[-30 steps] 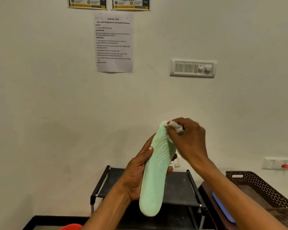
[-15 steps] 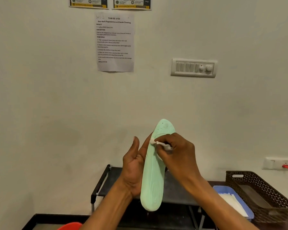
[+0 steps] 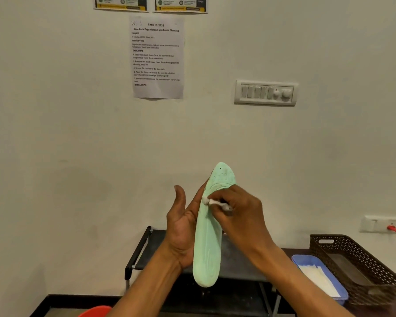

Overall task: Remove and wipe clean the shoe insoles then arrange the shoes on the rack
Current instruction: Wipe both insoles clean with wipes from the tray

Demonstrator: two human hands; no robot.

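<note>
left hand (image 3: 181, 229) props the insole (image 3: 207, 248) upright, fingers apparently straight, thumb free. right hand (image 3: 240, 216) pinches a white wipe (image 3: 212, 201) against it.

We see a pale green insole (image 3: 207, 252) standing almost upright, toe upward, before the black rack (image 3: 156, 248); a crumpled white wipe (image 3: 212, 201) touches its upper half.

Wipe (image 3: 212, 201) slid down insole (image 3: 207, 255) (toe bared), thumb (image 3: 180, 196) lifted

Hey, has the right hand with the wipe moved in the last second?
Yes. The right hand has slid down and slightly left, farther below the wall switch panel, taking the wipe from the tip of the insole toward its middle.
</note>
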